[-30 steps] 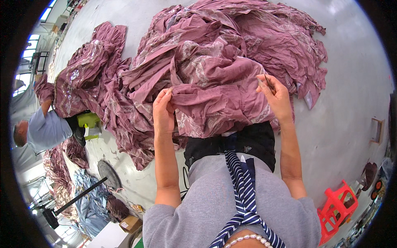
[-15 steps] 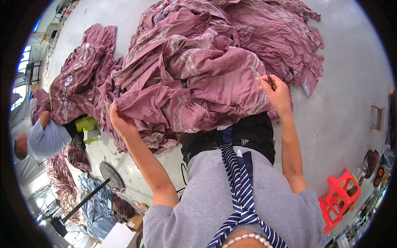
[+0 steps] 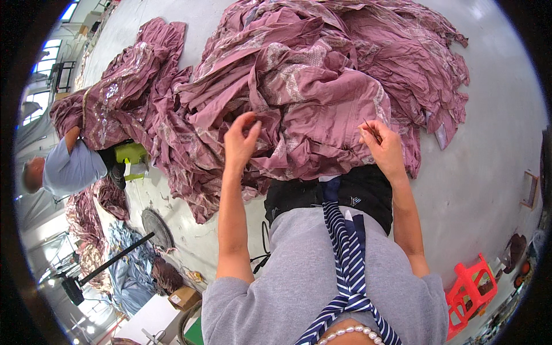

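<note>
One big heap of wrinkled purple cloth [image 3: 333, 112] spreads over the pale floor [image 3: 477, 190], its near edge up against the wearer's black trousers [image 3: 371, 192]. The left hand [image 3: 240, 142] is over the near left part of the heap, thumb and fingers spread apart with nothing gripped; whether they touch the folds, I cannot tell. By the near right edge of the heap, the right hand [image 3: 384, 148] has its fingers closed around a small dark tool [image 3: 372, 132]. Its thin tip could nick or snag the fabric, I judge, if a fold bunches up beneath it. With the left hand gripping nothing, loose folds could slip. Another person [image 3: 75, 168] is beside the leftmost stretch of cloth; if that joins the heap, a tug there could drag the folds askew.
</note>
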Demonstrator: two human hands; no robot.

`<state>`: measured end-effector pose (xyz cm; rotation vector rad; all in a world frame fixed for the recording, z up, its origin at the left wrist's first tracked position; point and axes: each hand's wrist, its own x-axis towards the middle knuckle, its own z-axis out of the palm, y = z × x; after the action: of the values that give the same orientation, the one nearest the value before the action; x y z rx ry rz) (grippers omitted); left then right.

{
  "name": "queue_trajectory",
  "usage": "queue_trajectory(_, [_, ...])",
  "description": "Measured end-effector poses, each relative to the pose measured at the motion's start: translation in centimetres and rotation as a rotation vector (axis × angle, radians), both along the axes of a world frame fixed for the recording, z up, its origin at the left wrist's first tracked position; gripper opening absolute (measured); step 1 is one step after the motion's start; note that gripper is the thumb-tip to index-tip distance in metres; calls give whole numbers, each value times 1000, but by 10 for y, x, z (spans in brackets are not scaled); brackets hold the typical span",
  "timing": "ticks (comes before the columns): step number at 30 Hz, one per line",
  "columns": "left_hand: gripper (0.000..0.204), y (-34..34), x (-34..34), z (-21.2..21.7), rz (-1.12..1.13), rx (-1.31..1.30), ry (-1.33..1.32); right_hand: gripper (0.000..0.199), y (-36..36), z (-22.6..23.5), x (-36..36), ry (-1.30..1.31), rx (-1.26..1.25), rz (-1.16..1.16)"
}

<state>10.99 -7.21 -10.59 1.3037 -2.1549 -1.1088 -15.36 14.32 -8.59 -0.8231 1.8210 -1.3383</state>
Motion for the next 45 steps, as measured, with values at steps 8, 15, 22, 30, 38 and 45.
queue_trajectory(8, [47,13,-5,4,18,207,20,21,10,2,-8,264,39,-34])
queue_trajectory(15, [34,28,15,-5,-132,35,-54,21,22,-15,-12,758,136,155])
queue_trajectory(22, [34,-29,84,23,371,-478,-158,13,24,-16,-31,465,144,-29])
queue_trajectory(30, [43,70,-17,38,-410,-565,-52,15,17,-15,-32,398,111,-64])
queue_trajectory(38, [12,52,-42,29,75,689,599,18,3,25,-51,-224,4,6])
queue_trajectory(45, [22,-19,-77,-12,95,126,215,14,-61,-16,-53,556,46,-169])
